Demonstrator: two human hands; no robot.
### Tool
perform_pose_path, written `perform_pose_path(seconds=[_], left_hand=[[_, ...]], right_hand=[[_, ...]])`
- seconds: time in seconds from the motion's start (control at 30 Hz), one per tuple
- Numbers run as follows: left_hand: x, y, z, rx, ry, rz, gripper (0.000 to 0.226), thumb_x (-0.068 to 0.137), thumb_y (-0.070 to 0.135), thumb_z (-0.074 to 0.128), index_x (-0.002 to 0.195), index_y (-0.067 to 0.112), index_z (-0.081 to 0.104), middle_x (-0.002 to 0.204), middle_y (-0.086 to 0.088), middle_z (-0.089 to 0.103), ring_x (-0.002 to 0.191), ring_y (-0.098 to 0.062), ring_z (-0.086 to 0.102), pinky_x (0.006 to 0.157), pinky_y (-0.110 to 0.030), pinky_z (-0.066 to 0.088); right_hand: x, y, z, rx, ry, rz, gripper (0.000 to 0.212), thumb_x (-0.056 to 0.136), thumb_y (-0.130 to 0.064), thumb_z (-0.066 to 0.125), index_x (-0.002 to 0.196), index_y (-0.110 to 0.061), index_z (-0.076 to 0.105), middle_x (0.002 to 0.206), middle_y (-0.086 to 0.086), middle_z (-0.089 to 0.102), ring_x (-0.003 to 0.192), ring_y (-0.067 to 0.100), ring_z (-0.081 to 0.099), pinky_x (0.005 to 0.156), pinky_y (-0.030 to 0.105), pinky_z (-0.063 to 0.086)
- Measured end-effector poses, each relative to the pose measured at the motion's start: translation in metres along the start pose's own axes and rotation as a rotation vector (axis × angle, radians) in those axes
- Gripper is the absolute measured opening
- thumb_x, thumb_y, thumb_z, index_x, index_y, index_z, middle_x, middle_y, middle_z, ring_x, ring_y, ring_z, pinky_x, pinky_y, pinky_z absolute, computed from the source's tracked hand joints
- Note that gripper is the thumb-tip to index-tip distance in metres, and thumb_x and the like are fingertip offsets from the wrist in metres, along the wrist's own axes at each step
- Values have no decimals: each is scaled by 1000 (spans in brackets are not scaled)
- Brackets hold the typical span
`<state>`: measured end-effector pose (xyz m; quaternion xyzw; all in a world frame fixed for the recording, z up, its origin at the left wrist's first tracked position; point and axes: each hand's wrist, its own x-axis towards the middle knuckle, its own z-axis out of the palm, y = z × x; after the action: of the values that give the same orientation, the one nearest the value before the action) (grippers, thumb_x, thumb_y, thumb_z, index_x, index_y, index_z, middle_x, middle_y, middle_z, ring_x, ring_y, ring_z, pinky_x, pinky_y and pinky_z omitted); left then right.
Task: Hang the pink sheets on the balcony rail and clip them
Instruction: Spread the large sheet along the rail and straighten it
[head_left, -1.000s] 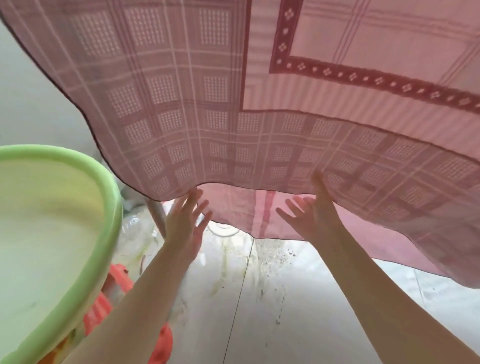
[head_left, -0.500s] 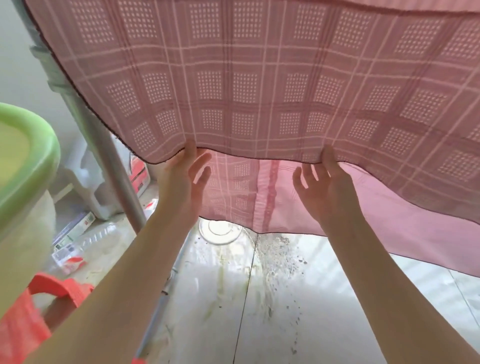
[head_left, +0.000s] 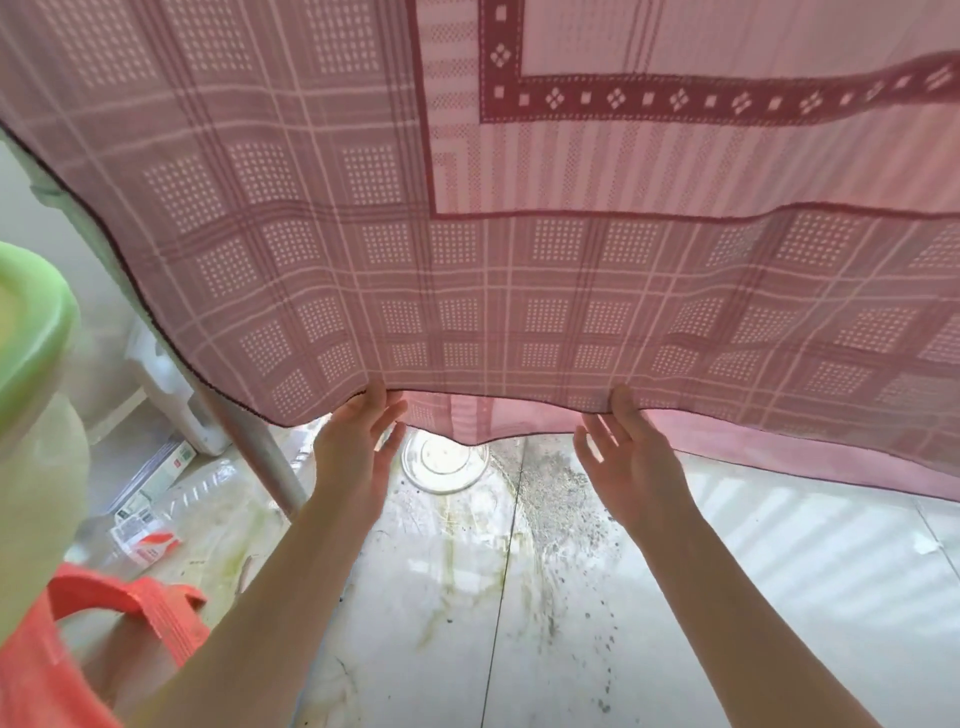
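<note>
Since half a second ago your view is tilting upward: the dark patterned border band (head_left: 675, 98) of the pink sheet (head_left: 467, 260) is coming back into sight, while your hands are staying at its lower hem.

Item 1, pink sheet: hanging overhead and filling the upper part of the view, checked panels above your grip, a second layer (head_left: 467, 421) of it hanging just behind your hands.

Item 2, left hand (head_left: 353, 452): you are pinching the hem, thumb hidden behind the cloth and fingers spread loosely below it.

Item 3, right hand (head_left: 628, 457): you are gripping the same hem to the right of the left hand, thumb up against the cloth, fingers fanned open toward the left hand.

Item 4, metal pole (head_left: 249, 441): slanting down just left of your left grip, its top hidden by the sheet.

Item 5, green basin (head_left: 36, 338): sitting well left of both hands, over an orange stool (head_left: 130, 603).

Item 6, round clear dish (head_left: 447, 462): lying on the stained tile floor (head_left: 467, 623) below and between your hands.

Item 7, small cartons (head_left: 150, 540): lying on the floor beyond the stool.
</note>
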<state>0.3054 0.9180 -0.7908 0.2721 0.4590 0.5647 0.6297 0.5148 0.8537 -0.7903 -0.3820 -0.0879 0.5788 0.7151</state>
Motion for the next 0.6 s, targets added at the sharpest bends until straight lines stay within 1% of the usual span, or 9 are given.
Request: perform_pose_path(seconds=[0.13, 0.2, 0.27, 0.3, 0.37, 0.43, 0.47, 0.53, 0.6], left_hand=[[5, -24, -6, 36, 34, -62, 10, 91, 29, 55, 94, 20, 59, 97, 7, 60, 99, -14, 56, 88, -31, 39], [9, -31, -6, 50, 49, -56, 26, 91, 31, 54, 113, 17, 56, 108, 5, 56, 107, -15, 51, 92, -32, 39], [12, -34, -5, 89, 68, -37, 42, 92, 32, 51, 129, 11, 47, 117, 0, 50, 110, -15, 48, 94, -33, 41], [14, -34, -4, 89, 70, -39, 42, 92, 32, 51, 129, 12, 46, 120, 0, 49, 112, -15, 48, 94, -32, 42], [16, -32, -3, 19, 43, -85, 30, 92, 27, 53, 119, 16, 51, 129, 1, 49, 120, -17, 48, 91, -32, 43], [16, -31, -1, -156, -16, -151, 23, 93, 19, 51, 116, 17, 51, 137, -2, 47, 126, -22, 46, 92, -34, 42], [15, -31, 1, -235, -49, -170, 19, 94, 16, 49, 113, 16, 52, 136, -3, 48, 127, -23, 45, 94, -36, 41], [12, -29, 6, -344, -79, -196, 13, 94, 9, 46, 101, 15, 56, 122, -3, 56, 124, -21, 45, 97, -39, 40], [5, -26, 12, -413, -79, -215, 15, 93, 5, 46, 91, 15, 57, 106, -2, 58, 119, -21, 46, 94, -41, 41]], right_hand=[[1, 7, -18, -62, 69, 25, 12, 90, -20, 55, 81, -15, 61, 91, -2, 66, 98, 15, 61, 78, 29, 45], [2, 6, -22, -89, 86, 26, 12, 90, -21, 56, 82, -14, 62, 94, -1, 65, 99, 16, 61, 79, 29, 46], [3, 6, -25, -114, 96, 27, 12, 90, -21, 56, 83, -14, 62, 92, 0, 64, 97, 16, 60, 81, 30, 45], [4, 6, -25, -125, 99, 27, 12, 90, -21, 56, 83, -13, 61, 91, 0, 64, 96, 16, 60, 83, 31, 45], [5, 7, -25, -121, 104, 31, 11, 90, -20, 57, 83, -12, 61, 90, 1, 63, 97, 17, 60, 87, 33, 44], [6, 7, -24, -75, 104, 47, 10, 90, -18, 57, 83, -11, 60, 93, 2, 63, 105, 21, 57, 86, 34, 45], [6, 6, -22, -34, 102, 60, 9, 89, -17, 57, 84, -10, 60, 101, 4, 62, 113, 23, 54, 85, 34, 46], [7, 4, -18, 86, 106, 87, 9, 89, -19, 59, 87, -11, 60, 125, 8, 54, 125, 26, 44, 90, 37, 45], [7, 2, -14, 190, 110, 96, 9, 88, -23, 61, 87, -14, 59, 140, 10, 41, 134, 27, 35, 100, 40, 41]])
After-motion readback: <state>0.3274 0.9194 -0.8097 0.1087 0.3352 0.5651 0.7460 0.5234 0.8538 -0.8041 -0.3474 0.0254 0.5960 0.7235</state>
